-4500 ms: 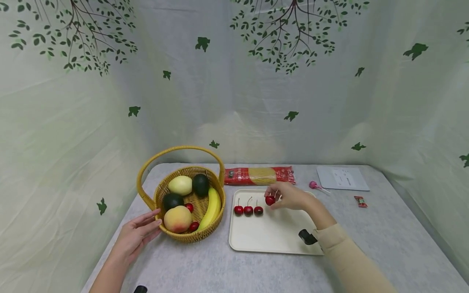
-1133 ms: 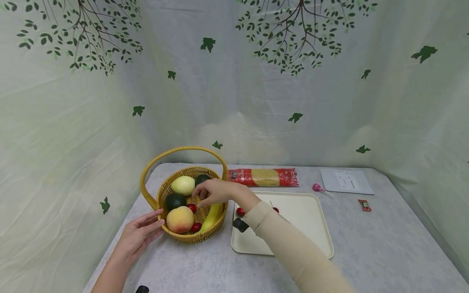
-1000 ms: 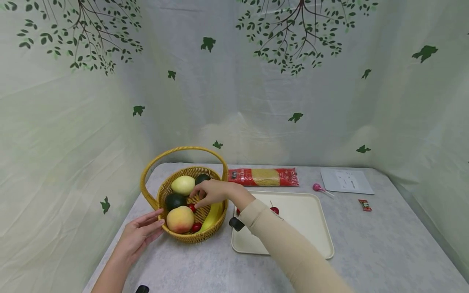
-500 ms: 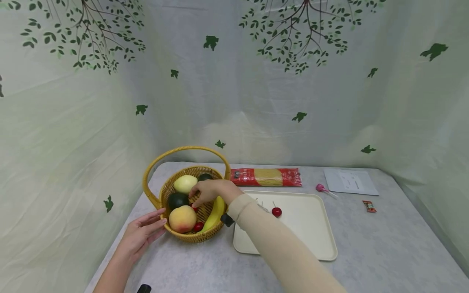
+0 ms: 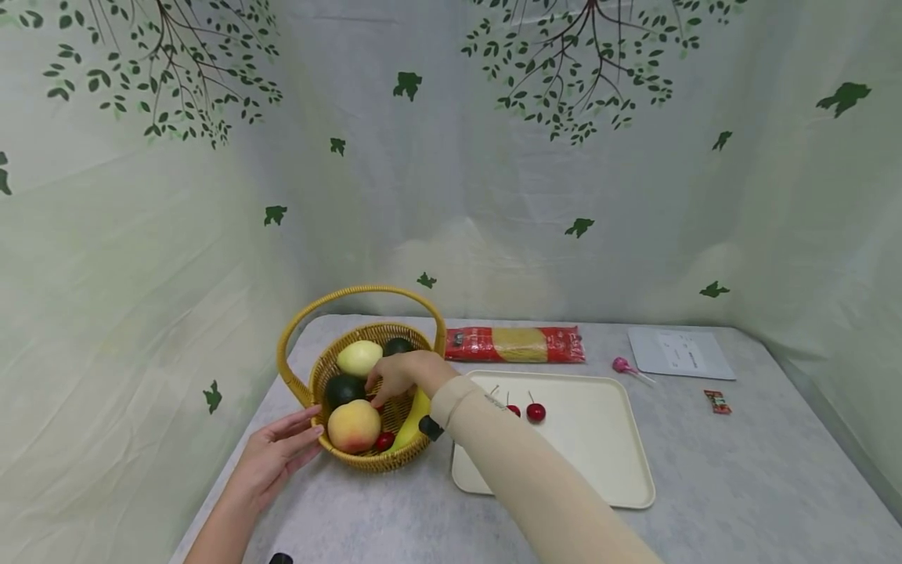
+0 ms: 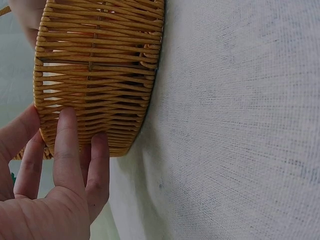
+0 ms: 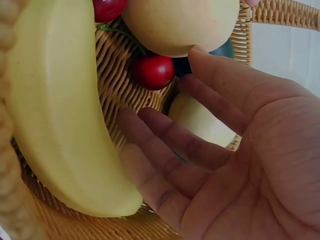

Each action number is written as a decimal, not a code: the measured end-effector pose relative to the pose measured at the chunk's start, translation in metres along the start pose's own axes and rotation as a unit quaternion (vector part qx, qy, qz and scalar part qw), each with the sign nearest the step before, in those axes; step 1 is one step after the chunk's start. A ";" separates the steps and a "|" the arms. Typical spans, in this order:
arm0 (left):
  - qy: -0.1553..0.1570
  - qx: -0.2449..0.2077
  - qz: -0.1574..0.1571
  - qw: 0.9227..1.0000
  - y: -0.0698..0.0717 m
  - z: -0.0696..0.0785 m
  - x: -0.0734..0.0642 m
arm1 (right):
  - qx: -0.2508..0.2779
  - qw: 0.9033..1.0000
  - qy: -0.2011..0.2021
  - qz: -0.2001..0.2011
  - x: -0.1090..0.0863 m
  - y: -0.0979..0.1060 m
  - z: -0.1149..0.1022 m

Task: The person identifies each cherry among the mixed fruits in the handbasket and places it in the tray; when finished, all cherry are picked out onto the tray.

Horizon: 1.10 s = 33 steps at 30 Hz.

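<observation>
In the head view, a yellow wicker basket (image 5: 375, 462) holds a peach (image 5: 354, 427), a banana (image 5: 411, 429), a pale yellow lemon-like fruit (image 5: 359, 358), two dark green fruits (image 5: 344, 391) and red cherries (image 5: 384, 441). My right hand (image 5: 396, 374) reaches down inside it. In the right wrist view, its thumb and fingers are spread beside a cherry (image 7: 153, 72), thumb tip at the peach (image 7: 180, 22), nothing gripped. My left hand (image 5: 276, 458) rests against the basket's near left side; the left wrist view shows its extended fingers (image 6: 68, 150) touching the rim and woven wall (image 6: 100, 95).
A cream tray (image 5: 585, 462) with stemmed cherries (image 5: 535, 413) lies right of the basket, partly behind my right sleeve (image 5: 521, 462). Behind are a red-and-yellow packet (image 5: 517, 345), a pink lollipop (image 5: 622, 365), a grey-white flat item (image 5: 680, 352) and a small red wrapper (image 5: 718, 402).
My right hand, which held a cherry over the tray, has moved left without it and sunk deeper into the basket. My left hand stays at the basket's side. The head view has shifted slightly.
</observation>
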State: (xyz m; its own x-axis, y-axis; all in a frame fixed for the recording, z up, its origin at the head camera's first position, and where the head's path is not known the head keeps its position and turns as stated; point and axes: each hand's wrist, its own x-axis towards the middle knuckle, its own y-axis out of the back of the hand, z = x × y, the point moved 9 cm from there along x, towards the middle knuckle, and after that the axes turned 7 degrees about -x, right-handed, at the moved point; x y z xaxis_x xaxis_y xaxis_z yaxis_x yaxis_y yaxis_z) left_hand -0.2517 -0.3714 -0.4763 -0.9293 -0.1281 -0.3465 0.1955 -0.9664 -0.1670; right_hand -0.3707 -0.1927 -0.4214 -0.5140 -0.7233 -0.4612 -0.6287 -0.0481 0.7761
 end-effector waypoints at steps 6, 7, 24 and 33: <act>-0.001 0.000 -0.002 1.000 -0.002 0.002 0.001 | 0.014 1.000 -0.001 -0.011 0.001 -0.002 0.004; -0.002 0.001 -0.003 1.000 -0.002 0.002 0.001 | 0.016 1.000 0.000 -0.013 0.001 -0.002 0.004; -0.006 0.005 -0.001 1.000 -0.006 0.005 0.000 | 0.020 0.999 -0.002 -0.037 0.000 -0.004 0.008; -0.002 0.012 0.004 1.000 -0.002 0.000 0.000 | -0.002 0.999 -0.014 -0.030 0.001 -0.010 0.004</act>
State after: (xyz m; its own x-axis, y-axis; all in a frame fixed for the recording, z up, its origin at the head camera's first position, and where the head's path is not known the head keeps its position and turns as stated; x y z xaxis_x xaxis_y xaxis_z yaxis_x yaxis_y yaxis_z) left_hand -0.2519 -0.3694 -0.4754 -0.9289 -0.1372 -0.3439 0.1958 -0.9703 -0.1420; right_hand -0.3669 -0.1896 -0.4315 -0.4924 -0.6993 -0.5182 -0.6567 -0.0924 0.7485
